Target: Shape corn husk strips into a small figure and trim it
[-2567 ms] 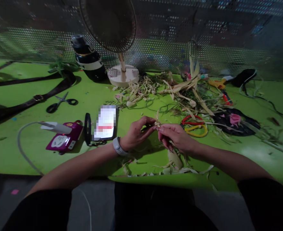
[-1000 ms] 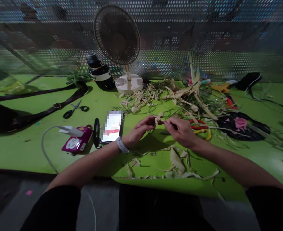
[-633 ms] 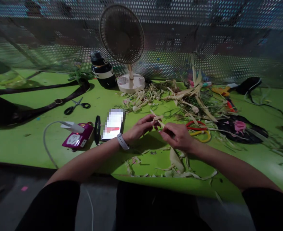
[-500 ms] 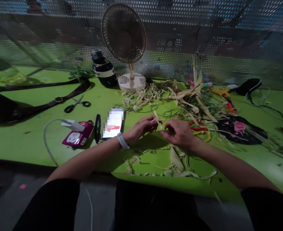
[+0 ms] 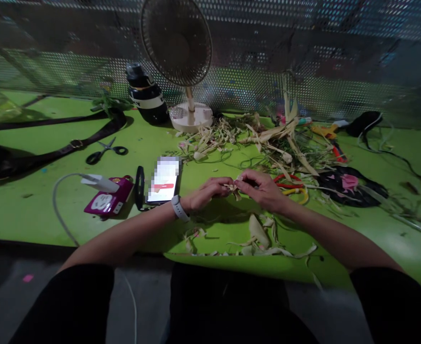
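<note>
My left hand (image 5: 206, 192) and my right hand (image 5: 261, 188) meet over the green table (image 5: 34, 210), both pinched on a small pale dried-husk piece (image 5: 232, 187) held between their fingertips. A white watch (image 5: 178, 208) sits on my left wrist. Loose husk strips (image 5: 258, 236) lie on the table just below my hands. A larger heap of husks and stalks (image 5: 275, 138) lies beyond them. Red and yellow rings (image 5: 292, 186) lie just right of my right hand.
A phone (image 5: 163, 179) and a magenta power strip with a white plug (image 5: 106, 198) lie left of my hands. Scissors (image 5: 104, 150), a dark strap (image 5: 63, 145), a black bottle (image 5: 145, 95) and a desk fan (image 5: 185, 62) stand farther back, against a perforated metal screen.
My hands have drawn closer together and lower toward the table, still working the husk piece. The upright husk tip seen earlier is now folded down between my fingers.
</note>
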The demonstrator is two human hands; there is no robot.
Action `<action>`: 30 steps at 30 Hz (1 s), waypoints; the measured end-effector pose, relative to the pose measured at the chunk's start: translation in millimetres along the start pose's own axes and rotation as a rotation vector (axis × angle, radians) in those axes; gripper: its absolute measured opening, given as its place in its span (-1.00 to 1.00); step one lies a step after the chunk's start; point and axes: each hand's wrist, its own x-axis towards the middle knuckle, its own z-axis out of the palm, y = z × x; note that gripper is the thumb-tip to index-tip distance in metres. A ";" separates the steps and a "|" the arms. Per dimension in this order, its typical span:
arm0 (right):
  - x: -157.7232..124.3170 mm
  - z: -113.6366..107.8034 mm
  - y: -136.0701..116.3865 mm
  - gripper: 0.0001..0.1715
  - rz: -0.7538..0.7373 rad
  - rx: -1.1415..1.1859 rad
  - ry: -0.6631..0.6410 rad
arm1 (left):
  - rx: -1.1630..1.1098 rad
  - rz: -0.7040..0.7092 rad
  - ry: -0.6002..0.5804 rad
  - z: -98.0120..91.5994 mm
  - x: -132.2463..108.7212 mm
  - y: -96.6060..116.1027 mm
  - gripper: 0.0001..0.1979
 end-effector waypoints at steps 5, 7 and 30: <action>-0.9 3.8 2.0 -0.68 0.081 0.112 0.020 | 0.016 0.052 0.049 8.0 -0.1 2.4 -0.71; -1.3 4.1 5.7 -0.70 0.130 0.162 0.049 | 0.006 0.059 0.047 10.8 -0.7 5.5 -0.65; 1.9 -5.8 2.9 -0.65 0.005 -0.012 0.002 | 0.044 0.086 0.017 14.7 -2.0 7.2 -0.66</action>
